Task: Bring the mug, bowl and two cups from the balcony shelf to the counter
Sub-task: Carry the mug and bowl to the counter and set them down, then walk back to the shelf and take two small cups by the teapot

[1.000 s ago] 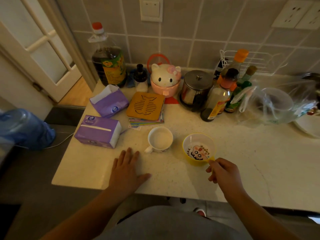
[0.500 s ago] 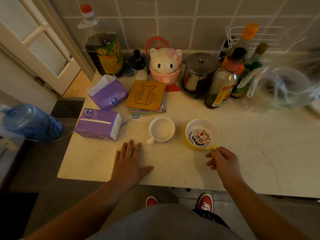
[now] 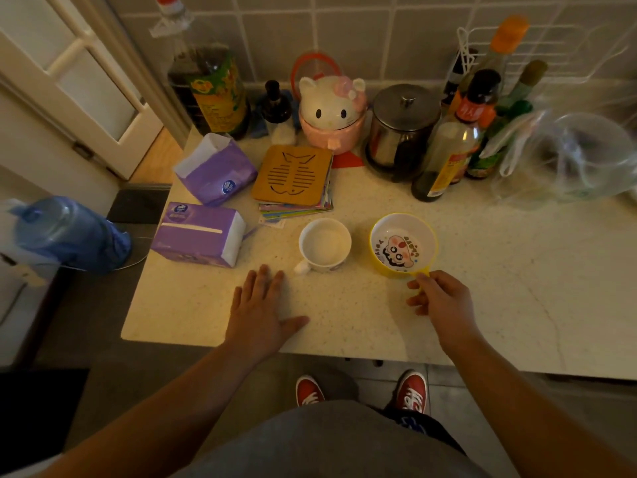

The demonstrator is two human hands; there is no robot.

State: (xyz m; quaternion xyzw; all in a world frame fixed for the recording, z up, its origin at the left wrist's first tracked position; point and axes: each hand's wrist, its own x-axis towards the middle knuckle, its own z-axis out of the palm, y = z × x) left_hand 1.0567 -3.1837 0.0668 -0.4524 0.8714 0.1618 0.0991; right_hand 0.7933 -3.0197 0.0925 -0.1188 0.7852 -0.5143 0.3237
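Left hand [image 3: 262, 305] lies flat, fingers spread, on the desk [image 3: 482, 270] beside the mug [image 3: 324, 244]; right hand [image 3: 439, 298] fingers pinch the yellow bowl [image 3: 403, 243] handle.

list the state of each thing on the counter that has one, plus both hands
mug: upright, empty, handle toward the left hand
yellow bowl: upright, empty, handle in the right hand's grip
left hand: flat on the counter, holding nothing
right hand: fingers closed on the bowl handle
steel pot: lid on
oil bottle: upright
front tissue pack: lying flat
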